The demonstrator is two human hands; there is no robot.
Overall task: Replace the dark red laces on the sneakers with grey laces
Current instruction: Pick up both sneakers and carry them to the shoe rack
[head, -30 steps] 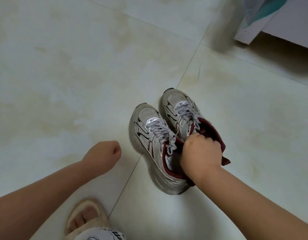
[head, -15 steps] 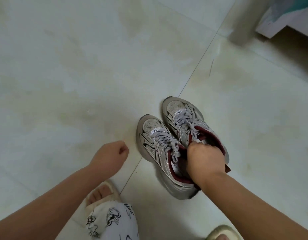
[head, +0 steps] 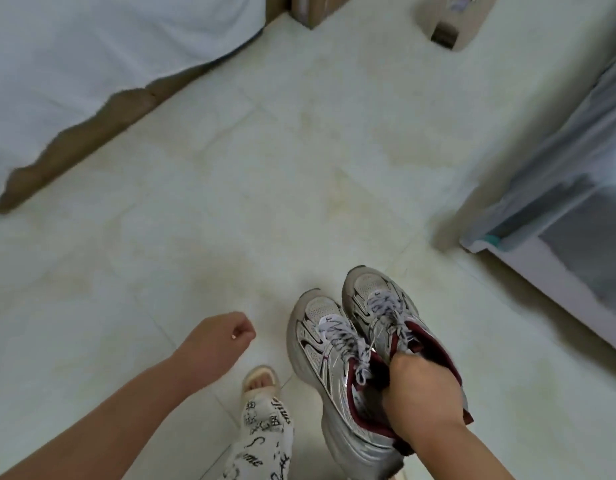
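1. right hand [head: 422, 393] grips both sneakers [head: 365, 344] by their collars, so the pair travels together, lifted off the floor [head: 230, 202].
2. left hand [head: 218, 336], just left of the sneakers, is clenched and holds nothing.
3. laces [head: 337, 332] look pale grey already.

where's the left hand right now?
Head view, lower centre-left: the left hand is curled into a fist holding nothing, over the floor tiles, just left of the sneakers that the right hand grips.

On the white trouser leg printed with black script [head: 265, 438], I could make out little beyond what looked like "smile" near the ankle. The other lettering there stayed too blurred for me to read.
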